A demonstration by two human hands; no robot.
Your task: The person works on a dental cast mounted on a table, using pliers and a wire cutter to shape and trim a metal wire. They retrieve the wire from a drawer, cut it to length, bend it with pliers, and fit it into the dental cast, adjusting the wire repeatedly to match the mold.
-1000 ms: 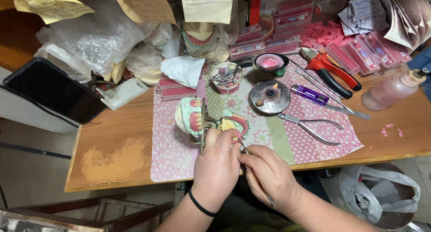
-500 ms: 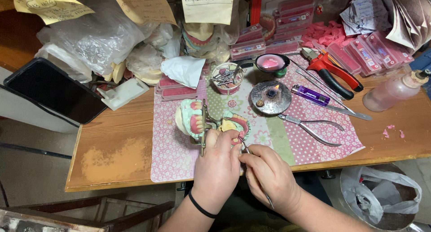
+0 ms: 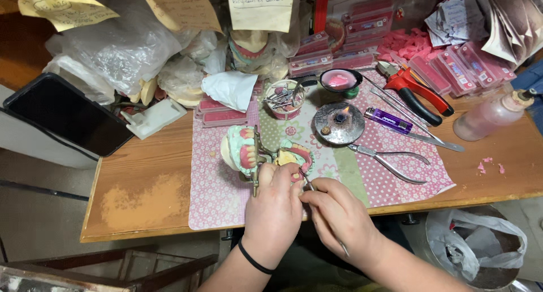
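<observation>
Two hands work near the front edge of the wooden tabletop (image 3: 141, 190). The left hand (image 3: 274, 210) is wrapped around a hinged metal frame with pink and green tooth models (image 3: 254, 153). The right hand (image 3: 336, 215) pinches a thin metal tool (image 3: 310, 185). Under them lies a dotted pink cloth (image 3: 218, 193).

A pink polka-dot cloth (image 3: 220, 190) with a pale green strip covers the brown wooden table (image 3: 141, 190). The dental model (image 3: 251, 152) is mint green with pink gums and a yellow half. Beside it lie red-handled pliers (image 3: 416, 88), a purple lighter (image 3: 388, 120) and a black tablet (image 3: 65, 114).
</observation>
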